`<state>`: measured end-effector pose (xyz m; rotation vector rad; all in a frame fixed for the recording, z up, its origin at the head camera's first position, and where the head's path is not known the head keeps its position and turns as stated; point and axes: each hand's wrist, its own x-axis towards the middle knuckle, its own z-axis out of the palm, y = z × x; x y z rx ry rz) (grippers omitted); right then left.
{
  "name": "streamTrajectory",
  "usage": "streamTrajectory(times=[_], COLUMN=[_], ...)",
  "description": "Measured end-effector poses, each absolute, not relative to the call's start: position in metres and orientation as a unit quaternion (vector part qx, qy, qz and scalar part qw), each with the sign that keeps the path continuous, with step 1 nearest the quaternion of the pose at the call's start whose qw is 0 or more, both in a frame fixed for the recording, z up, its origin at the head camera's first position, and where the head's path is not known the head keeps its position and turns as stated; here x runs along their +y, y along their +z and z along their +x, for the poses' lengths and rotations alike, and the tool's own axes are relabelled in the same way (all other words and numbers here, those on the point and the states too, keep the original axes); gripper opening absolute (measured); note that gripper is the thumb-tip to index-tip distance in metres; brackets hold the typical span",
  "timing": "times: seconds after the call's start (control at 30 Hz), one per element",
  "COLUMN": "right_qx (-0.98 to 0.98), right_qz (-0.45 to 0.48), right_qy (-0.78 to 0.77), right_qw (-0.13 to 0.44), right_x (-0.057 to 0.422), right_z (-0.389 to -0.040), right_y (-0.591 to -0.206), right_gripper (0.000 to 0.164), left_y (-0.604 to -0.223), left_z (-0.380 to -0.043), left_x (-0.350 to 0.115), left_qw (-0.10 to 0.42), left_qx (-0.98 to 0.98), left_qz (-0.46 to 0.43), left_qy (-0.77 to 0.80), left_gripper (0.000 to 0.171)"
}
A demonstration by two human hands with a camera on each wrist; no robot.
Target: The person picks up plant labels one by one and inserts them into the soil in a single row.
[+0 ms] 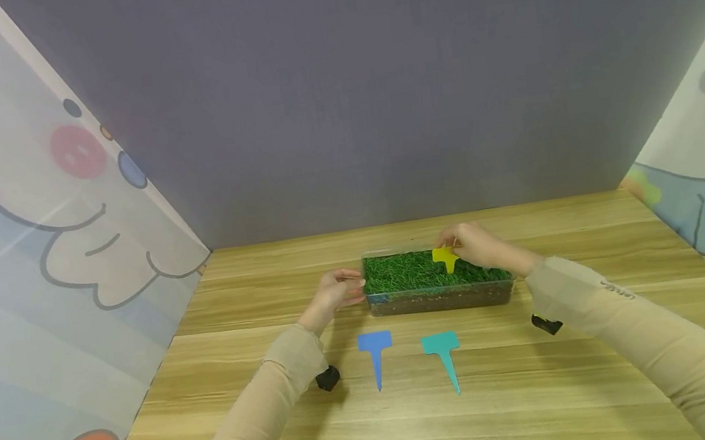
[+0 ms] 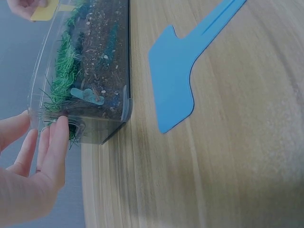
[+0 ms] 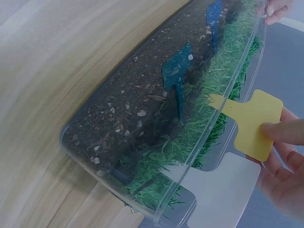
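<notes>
A clear planter box [image 1: 439, 299] of dark soil and green grass [image 1: 399, 272] stands towards the back of the table. At its left end my left hand [image 2: 35, 175] touches the wall and rim with fairly straight fingers. Over the right half, my right hand [image 1: 475, 245] pinches the head of a yellow T-shaped plant label [image 3: 259, 126]; its stem reaches into the grass. Beside it a white plant label [image 3: 225, 190] stands in the grass near the right end, mostly hidden in the head view. Blue [image 1: 374, 342] and teal [image 1: 441, 343] plant labels lie in front of the box.
Black wrist-worn pieces show under the left sleeve [image 1: 293, 358] and right sleeve [image 1: 558, 289]. A grey panel [image 1: 376, 98] rises behind the wooden table [image 1: 408, 436]. Cartoon-printed panels [image 1: 34, 291] flank it. Blue and teal label shapes also appear on the box's clear front wall.
</notes>
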<state>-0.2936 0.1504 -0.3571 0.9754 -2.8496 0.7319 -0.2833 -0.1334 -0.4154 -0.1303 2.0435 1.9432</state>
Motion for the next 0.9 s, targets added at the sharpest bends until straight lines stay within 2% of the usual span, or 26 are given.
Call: streamTrajectory(times=[0.33, 0.9], right_qx=[-0.918, -0.922], right_qz=[0.316, 0.3], right_qy=[0.238, 0.243], right_qw=[0.015, 0.036], right_x=[0.1521, 0.1508], right_z=[-0.2929, -0.2891], right_y=[-0.3595, -0.3656], right_gripper=[0.025, 0.025], left_y=[-0.416, -0.4138], left_z=[-0.2834, -0.2807], left_x=[-0.131, -0.1309], left_qw=[0.139, 0.151], left_qx=[0.724, 0.718], left_qz=[-0.06, -0.055], left_qy=[0.673, 0.677], left_gripper=[0.028, 0.034])
